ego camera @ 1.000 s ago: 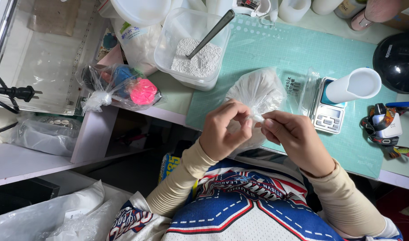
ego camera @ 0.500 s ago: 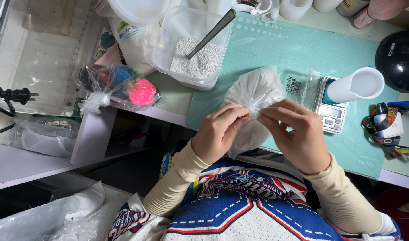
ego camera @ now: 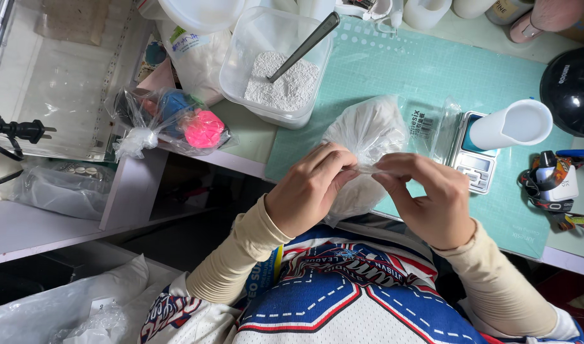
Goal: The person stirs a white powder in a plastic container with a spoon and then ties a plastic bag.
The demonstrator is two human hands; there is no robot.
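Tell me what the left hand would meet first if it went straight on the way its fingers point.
Probably the right hand: the left hand points right along the bag.

Clear plastic bag (ego camera: 368,130) of white powder, bulging, on green mat (ego camera: 394,70).

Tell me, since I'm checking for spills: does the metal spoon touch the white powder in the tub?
Touching. The head view shows the metal spoon with its lower end sunk into the white powder.

Lower part of the plastic bag (ego camera: 368,130) hidden behind the left hand (ego camera: 311,191) and right hand (ego camera: 429,200). Black helmet (ego camera: 569,89) cut off by the right edge, white bowl (ego camera: 203,13) by the top. Spoon (ego camera: 304,46) tip buried in white granules (ego camera: 282,86).
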